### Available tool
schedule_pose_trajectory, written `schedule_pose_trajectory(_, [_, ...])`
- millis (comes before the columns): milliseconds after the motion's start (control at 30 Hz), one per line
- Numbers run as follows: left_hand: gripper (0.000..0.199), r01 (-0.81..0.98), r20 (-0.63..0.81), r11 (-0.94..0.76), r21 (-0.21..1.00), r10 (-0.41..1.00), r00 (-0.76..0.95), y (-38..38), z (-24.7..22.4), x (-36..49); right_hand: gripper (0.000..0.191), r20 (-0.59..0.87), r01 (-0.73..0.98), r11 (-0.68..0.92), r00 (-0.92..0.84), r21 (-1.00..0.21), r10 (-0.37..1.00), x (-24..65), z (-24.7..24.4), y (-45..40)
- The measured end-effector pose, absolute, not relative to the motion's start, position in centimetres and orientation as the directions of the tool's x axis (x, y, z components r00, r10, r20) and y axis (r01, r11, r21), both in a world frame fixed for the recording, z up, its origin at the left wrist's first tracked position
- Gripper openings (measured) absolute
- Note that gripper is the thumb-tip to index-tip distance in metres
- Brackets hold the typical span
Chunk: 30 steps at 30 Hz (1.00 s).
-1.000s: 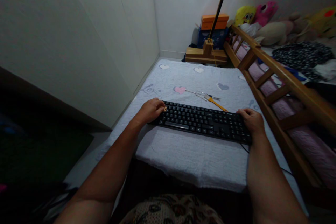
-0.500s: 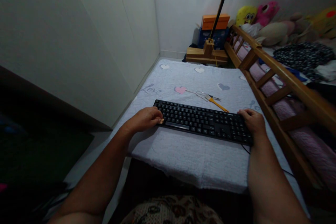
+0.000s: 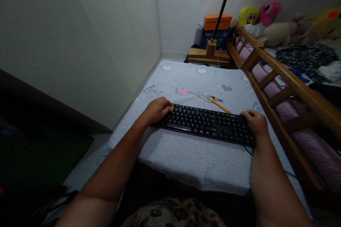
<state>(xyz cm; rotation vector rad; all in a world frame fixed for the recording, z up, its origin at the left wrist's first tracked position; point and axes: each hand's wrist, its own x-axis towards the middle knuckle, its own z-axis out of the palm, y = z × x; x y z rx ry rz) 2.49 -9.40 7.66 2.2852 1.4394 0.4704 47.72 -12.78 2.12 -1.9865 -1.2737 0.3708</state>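
Observation:
A black keyboard lies on a light blue cloth with heart prints. Over its left end, my left hand has its fingers pinched on a small pale piece, too small to name, at the upper-left keys. My right hand grips the keyboard's right end, thumb and fingers round the edge. Behind the keyboard are a brush with an orange handle and some thin metal tools. A cable runs out from under the keyboard near my right wrist.
A wooden bed rail runs along the right, with plush toys and clothes beyond it. At the back stand a wooden pole base and an orange box. A pale cabinet wall rises on the left.
My left hand has moved up and to the right, from the keyboard's left edge to its upper-left keys, with the pale piece. My right hand stays at the right end.

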Motion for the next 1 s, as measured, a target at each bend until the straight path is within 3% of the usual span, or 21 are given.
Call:
schedule_pose_trajectory(233, [0.024,0.824,0.045,-0.368,0.430,0.921,0.388,-9.1,7.0,3.0,0.036,0.157,0.673,-0.224,0.457,-0.705,0.876,47.8,2.0,-12.7])
schedule_pose_trajectory(1000, [0.020,0.716,-0.098,-0.494,0.494,0.786,0.610,-14.2,8.5,1.0,0.032,0.175,0.682,-0.206,0.445,-0.701,0.878,47.8,2.0,-12.9])
